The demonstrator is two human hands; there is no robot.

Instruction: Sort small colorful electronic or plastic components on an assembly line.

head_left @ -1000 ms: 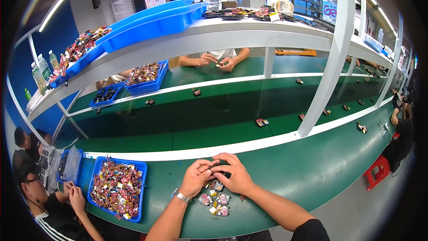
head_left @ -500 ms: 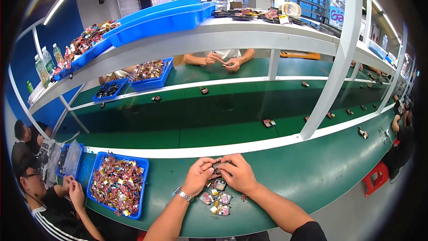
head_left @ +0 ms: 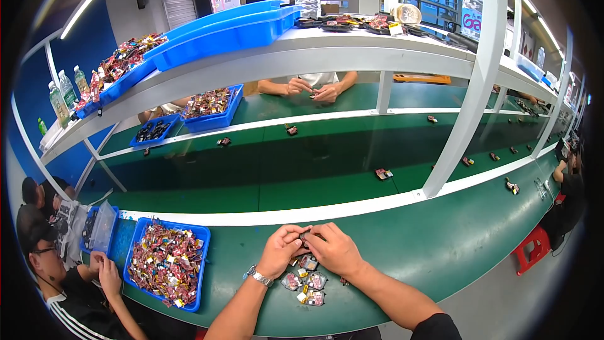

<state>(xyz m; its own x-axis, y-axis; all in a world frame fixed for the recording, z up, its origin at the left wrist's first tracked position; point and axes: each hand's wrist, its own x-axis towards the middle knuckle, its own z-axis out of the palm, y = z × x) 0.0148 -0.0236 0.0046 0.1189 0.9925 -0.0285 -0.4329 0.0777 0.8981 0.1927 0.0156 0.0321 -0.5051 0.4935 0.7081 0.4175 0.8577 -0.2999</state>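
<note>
Both my hands meet over the near green bench. My left hand (head_left: 281,250), with a metal watch on the wrist, is closed around one side of a small dark casing (head_left: 304,238). Fingers of my right hand (head_left: 335,250) pinch its other side, and they cover most of it. Just below the hands lies a cluster of small dark casings with red circuit boards and yellow-white pieces; the lowest is one casing (head_left: 313,297), and another casing (head_left: 290,281) sits to its upper left. A tiny dark piece (head_left: 343,281) rests under my right wrist.
A blue bin (head_left: 204,258) heaped with red circuit boards stands at left, beside a seated co-worker (head_left: 56,271). Beyond a white rail (head_left: 264,216), a green belt (head_left: 302,176) carries scattered boards. A white post (head_left: 469,88) and a shelf with blue trays (head_left: 220,41) rise ahead.
Boards on the belt have shifted slightly right. My right hand has dipped a little, and both hands still grip the casing. The hands of the person across have moved slightly.
</note>
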